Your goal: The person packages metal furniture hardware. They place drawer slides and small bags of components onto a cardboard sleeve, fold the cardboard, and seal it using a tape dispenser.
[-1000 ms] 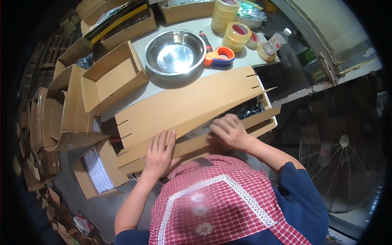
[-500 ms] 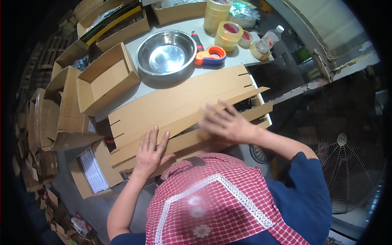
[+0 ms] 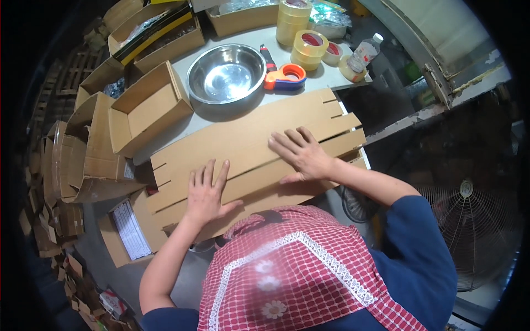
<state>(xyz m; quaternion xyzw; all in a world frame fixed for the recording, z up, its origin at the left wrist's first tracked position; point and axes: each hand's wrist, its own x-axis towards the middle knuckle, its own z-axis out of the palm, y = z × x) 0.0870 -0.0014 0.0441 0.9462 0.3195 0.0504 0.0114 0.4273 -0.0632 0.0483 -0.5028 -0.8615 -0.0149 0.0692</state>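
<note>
A long cardboard box (image 3: pixel 237 138) lies across the near part of the table, its two long top flaps folded down with a narrow dark seam between them. My left hand (image 3: pixel 205 197) rests on the flaps left of the middle, fingers stretched out. Farther right, my right hand (image 3: pixel 307 160) presses on the seam and the near flap with its fingers spread. Neither hand grips anything. What is inside the box is hidden. Beyond the box sit a steel bowl (image 3: pixel 227 74), an orange and blue tape dispenser (image 3: pixel 286 78) and a red and black utility knife (image 3: pixel 268 58).
Stacked clear tape rolls (image 3: pixel 307 49) and a plastic bottle (image 3: pixel 364 53) stand at the table's far right. An open carton (image 3: pixel 149 107) is left of the bowl, with more cartons beyond. A wire-guarded fan (image 3: pixel 466 231) is at the right, past my elbow.
The raised flaps at the right have come down, and the gap between them has narrowed. My right hand, blurred by motion before, now lies still on the box; my left stays on the flaps.
</note>
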